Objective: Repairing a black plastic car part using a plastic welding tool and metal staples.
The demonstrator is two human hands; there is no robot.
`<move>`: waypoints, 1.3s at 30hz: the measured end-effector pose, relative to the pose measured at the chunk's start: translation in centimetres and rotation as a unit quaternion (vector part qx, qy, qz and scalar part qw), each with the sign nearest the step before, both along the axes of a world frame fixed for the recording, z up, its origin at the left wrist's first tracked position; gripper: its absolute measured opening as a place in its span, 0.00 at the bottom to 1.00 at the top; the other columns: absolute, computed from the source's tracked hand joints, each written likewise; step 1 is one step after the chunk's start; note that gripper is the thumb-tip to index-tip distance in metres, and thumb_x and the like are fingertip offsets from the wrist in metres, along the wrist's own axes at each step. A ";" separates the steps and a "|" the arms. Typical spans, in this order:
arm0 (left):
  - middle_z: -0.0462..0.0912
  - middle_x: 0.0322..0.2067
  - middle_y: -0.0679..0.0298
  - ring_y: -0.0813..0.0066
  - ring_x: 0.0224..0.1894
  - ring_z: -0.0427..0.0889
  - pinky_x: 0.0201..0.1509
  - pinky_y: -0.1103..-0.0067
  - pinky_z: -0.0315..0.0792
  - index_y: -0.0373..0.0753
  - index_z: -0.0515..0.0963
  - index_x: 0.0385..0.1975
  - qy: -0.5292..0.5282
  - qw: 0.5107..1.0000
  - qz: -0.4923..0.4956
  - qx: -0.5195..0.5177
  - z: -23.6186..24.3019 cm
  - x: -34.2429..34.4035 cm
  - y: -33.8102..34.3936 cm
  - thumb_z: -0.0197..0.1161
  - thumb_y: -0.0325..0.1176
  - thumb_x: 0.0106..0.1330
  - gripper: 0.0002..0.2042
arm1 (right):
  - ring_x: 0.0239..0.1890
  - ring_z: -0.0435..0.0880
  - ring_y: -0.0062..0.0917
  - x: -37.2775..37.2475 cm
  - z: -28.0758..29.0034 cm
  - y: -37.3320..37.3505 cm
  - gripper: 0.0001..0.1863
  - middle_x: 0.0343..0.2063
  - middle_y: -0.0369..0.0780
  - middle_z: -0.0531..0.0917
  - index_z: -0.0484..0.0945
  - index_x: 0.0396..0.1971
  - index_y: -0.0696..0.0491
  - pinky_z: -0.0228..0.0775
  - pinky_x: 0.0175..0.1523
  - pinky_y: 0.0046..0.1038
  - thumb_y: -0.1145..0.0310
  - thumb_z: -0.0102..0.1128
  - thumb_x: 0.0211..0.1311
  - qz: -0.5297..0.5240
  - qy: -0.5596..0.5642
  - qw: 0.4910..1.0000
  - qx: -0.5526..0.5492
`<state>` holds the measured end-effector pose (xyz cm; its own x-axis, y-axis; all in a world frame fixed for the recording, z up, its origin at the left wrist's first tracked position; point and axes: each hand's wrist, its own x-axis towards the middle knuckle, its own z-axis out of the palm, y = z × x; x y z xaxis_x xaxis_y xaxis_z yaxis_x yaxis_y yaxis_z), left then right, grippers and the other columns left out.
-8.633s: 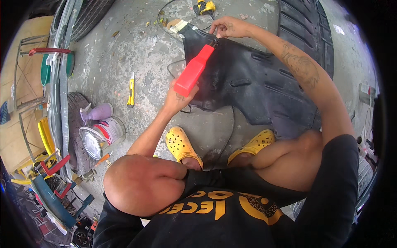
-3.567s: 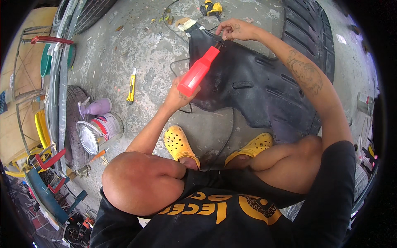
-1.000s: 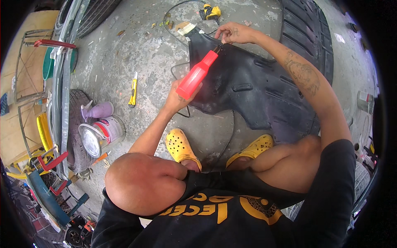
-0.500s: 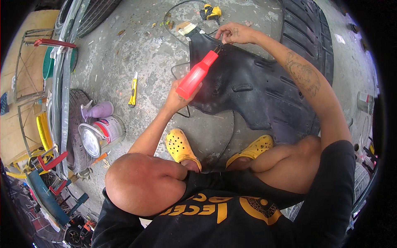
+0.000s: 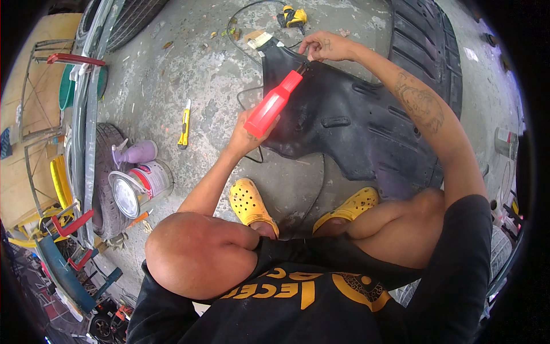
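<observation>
My left hand [image 5: 247,133] is wrapped round a red handheld tool [image 5: 270,109], seen from above, with a narrow dark metal tip; its exact kind is unclear. That tip meets the black moulded plastic panel [image 5: 344,123] near its far left corner. Right at the tip, my right hand [image 5: 323,47] has its fingers pinched together close to the panel's upper edge; whatever they hold is too small to make out. A dark cable [image 5: 250,90] loops on the floor beside the left hand.
A yellow utility knife [image 5: 184,125] lies on the concrete at the left. Beyond the panel sits a yellow and black power tool [image 5: 294,17]. A paint can [image 5: 150,182], a purple spray bottle [image 5: 137,152] and a tyre [image 5: 109,200] stand left. Yellow clogs [image 5: 250,200] are on my feet.
</observation>
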<state>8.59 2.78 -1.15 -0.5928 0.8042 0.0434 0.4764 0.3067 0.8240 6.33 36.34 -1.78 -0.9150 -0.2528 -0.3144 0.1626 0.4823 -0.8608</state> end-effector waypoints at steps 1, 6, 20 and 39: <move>0.81 0.28 0.55 0.59 0.30 0.82 0.38 0.73 0.75 0.35 0.78 0.37 -0.002 1.000 0.000 -0.003 0.1 0.0 -0.1 0.66 0.28 0.61 0.08 | 0.25 0.77 0.18 -0.1 0.0 -0.1 0.16 0.21 0.35 0.78 0.80 0.44 0.58 0.69 0.31 0.23 0.75 0.63 0.54 0.001 0.001 1.000 -0.001; 0.82 0.29 0.56 0.62 0.30 0.82 0.38 0.74 0.75 0.35 0.78 0.38 -0.016 1.000 0.001 -0.011 0.4 0.1 0.1 0.65 0.28 0.61 0.08 | 0.25 0.77 0.18 0.1 -0.3 0.1 0.16 0.22 0.34 0.78 0.79 0.45 0.58 0.68 0.30 0.23 0.74 0.63 0.54 -0.005 0.001 1.000 -0.001; 0.83 0.32 0.56 0.63 0.33 0.83 0.41 0.75 0.75 0.34 0.79 0.41 0.004 1.000 -0.008 0.007 -0.3 0.1 -0.2 0.65 0.27 0.61 0.09 | 0.26 0.77 0.16 0.1 0.0 0.1 0.16 0.22 0.34 0.79 0.79 0.45 0.57 0.67 0.29 0.22 0.74 0.62 0.54 0.006 0.001 1.000 0.011; 0.83 0.35 0.52 0.54 0.37 0.83 0.43 0.71 0.75 0.36 0.78 0.44 -0.019 0.999 -0.005 -0.032 -0.9 0.1 -0.2 0.64 0.33 0.64 0.12 | 0.28 0.77 0.17 0.3 0.5 0.1 0.15 0.24 0.34 0.80 0.79 0.44 0.57 0.69 0.37 0.22 0.74 0.59 0.56 -0.002 -0.016 1.000 -0.027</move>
<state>8.69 2.63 -2.01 -0.5844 0.8109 -0.0297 0.4495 0.3540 0.8201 6.62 36.45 -1.25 -0.9053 -0.2671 -0.3302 0.1923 0.4353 -0.8795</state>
